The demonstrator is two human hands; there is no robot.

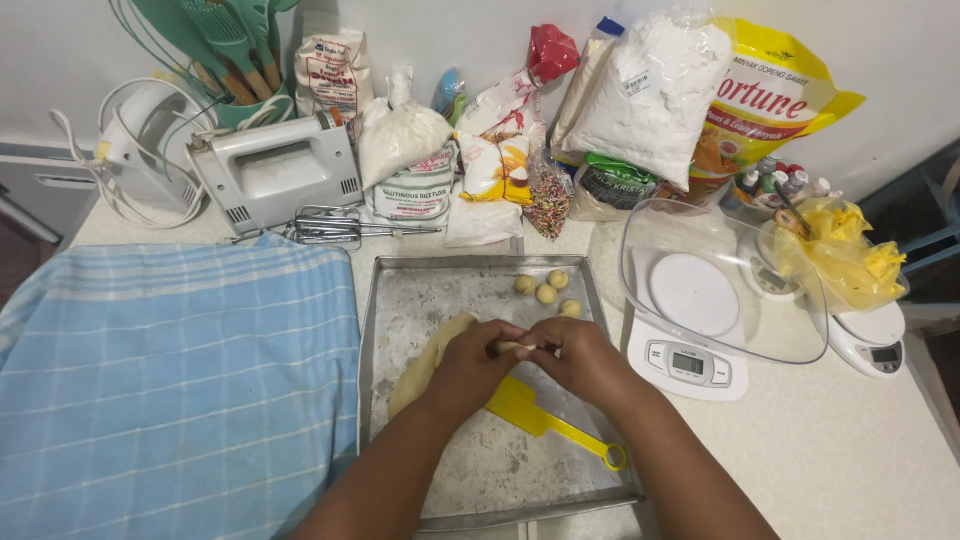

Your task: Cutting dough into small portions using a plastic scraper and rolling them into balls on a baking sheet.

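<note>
My left hand (478,362) and my right hand (580,358) meet over a metal baking tray (400,300), pinching a small piece of pale dough (515,347) between their fingertips. A long roll of dough (425,362) lies on the tray under my left hand. Several small dough balls (548,290) sit at the tray's far right corner. A yellow plastic scraper (545,418) rests on the tray below my hands.
A blue checked cloth (170,370) covers the counter on the left. A white kitchen scale under a clear bowl (700,300) stands on the right, with a second scale (870,340) beyond. A hand mixer (275,180), flour bags (650,90) and a utensil holder (230,50) line the wall.
</note>
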